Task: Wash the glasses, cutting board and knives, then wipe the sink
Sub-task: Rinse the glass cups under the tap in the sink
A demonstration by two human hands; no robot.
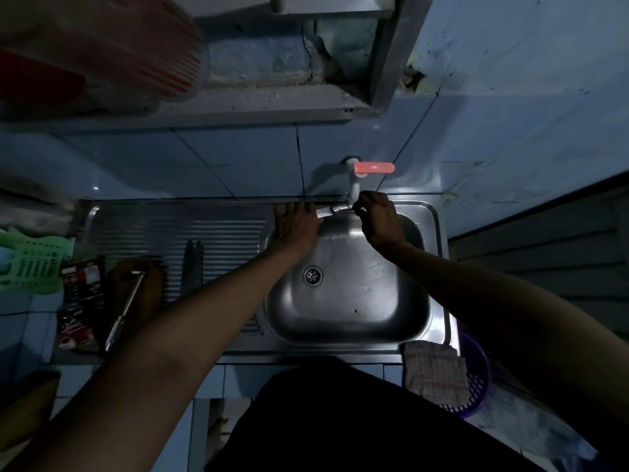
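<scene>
My left hand (295, 223) lies flat on the sink (432, 216) back rim for support; my right hand (379, 218) pinches the tap spout (340, 208).

2 bare forearms reach in from the lower corners of the head view, with no sleeve showing on either as far as the frame edges. No watch, ring, bracelet or glove shows on the left hand (295, 225) or the right hand (380, 219); the knuckles and tendons show on the backs of both. The nails cannot be made out in the dim light. Between the arms, at the bottom centre, the torso is covered by a plain black garment (357, 424) with no visible print, seam or button.
</scene>
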